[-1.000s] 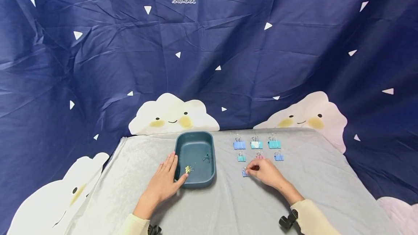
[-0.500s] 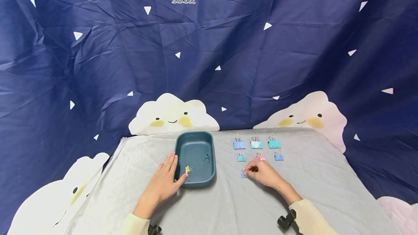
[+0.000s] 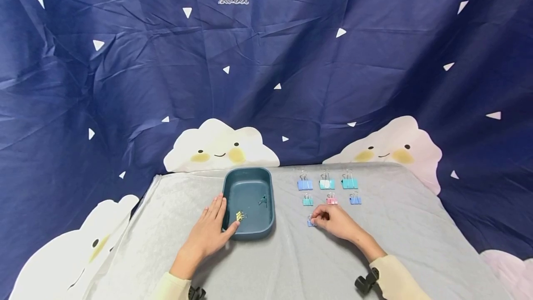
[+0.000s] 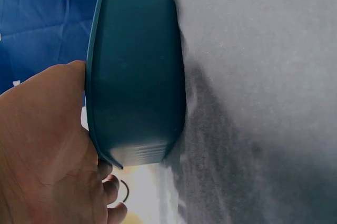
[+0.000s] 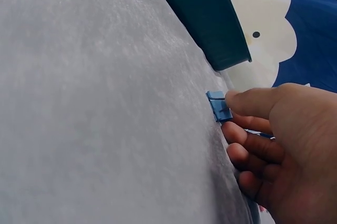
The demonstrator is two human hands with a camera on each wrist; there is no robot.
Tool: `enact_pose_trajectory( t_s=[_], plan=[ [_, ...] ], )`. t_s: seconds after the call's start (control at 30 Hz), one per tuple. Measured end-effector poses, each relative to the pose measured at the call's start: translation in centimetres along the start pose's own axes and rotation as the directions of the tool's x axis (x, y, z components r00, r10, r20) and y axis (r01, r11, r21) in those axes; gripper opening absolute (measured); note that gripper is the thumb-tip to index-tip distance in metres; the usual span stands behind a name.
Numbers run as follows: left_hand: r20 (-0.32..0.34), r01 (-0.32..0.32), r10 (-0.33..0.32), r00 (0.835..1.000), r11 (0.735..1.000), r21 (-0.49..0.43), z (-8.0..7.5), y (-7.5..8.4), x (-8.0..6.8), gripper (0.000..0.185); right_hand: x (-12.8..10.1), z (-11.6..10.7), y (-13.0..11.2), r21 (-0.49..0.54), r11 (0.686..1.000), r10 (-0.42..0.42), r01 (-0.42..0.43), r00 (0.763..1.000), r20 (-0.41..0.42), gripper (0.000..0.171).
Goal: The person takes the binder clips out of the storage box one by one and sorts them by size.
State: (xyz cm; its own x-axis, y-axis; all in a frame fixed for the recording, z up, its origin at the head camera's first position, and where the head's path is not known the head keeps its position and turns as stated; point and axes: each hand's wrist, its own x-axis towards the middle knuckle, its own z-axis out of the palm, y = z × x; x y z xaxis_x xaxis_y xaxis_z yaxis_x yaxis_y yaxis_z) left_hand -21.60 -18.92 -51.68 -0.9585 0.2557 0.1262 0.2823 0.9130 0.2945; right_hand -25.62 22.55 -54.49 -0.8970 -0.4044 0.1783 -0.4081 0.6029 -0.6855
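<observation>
My left hand (image 3: 209, 234) rests on the near left corner of a dark teal bin (image 4: 137, 76), its fingers straight along the left rim and the thumb over the front rim. Inside the bin lie a yellow patterned binder clip (image 3: 239, 216) and a dark teal binder clip (image 3: 263, 200). My right hand (image 3: 338, 221) pinches a small blue binder clip (image 5: 218, 106) between thumb and fingers, down at the cloth. Just beyond it are a pink binder clip (image 3: 331, 201), a small teal binder clip (image 3: 307, 201) and another blue binder clip (image 3: 355, 200).
Farther back stands a row of larger clips: a blue one (image 3: 305, 184), a light teal one with a white spot (image 3: 326, 184) and a teal one (image 3: 350, 183). Grey cloth (image 3: 283, 267) covers the table. A navy curtain (image 3: 250, 96) with clouds hangs behind.
My right hand has shifted slightly left and toward me with the small blue clip, uncovering the pink clip; over the last half second it barely moves. The left hand stays put.
</observation>
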Motion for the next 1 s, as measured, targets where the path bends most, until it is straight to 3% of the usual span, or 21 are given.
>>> enact_pose_trajectory(
  t_s=[0.5, 1.0],
  plan=[
    [0.015, 0.009, -0.009, 1.000, 1.000, 0.000, 0.0, 0.0, 0.0, 0.093, 0.3, -1.1, -0.9, -0.002, 1.000, -0.022, 0.022, 0.999, -0.043, 0.002],
    [-0.001, 0.006, -0.006, 1.000, 1.000, 0.004, 0.1, -0.1, 0.0, 0.091, 4.1, -1.5, -6.7, -0.083, 0.986, -0.152, 0.148, 0.988, -0.042, 0.008]
  ],
)
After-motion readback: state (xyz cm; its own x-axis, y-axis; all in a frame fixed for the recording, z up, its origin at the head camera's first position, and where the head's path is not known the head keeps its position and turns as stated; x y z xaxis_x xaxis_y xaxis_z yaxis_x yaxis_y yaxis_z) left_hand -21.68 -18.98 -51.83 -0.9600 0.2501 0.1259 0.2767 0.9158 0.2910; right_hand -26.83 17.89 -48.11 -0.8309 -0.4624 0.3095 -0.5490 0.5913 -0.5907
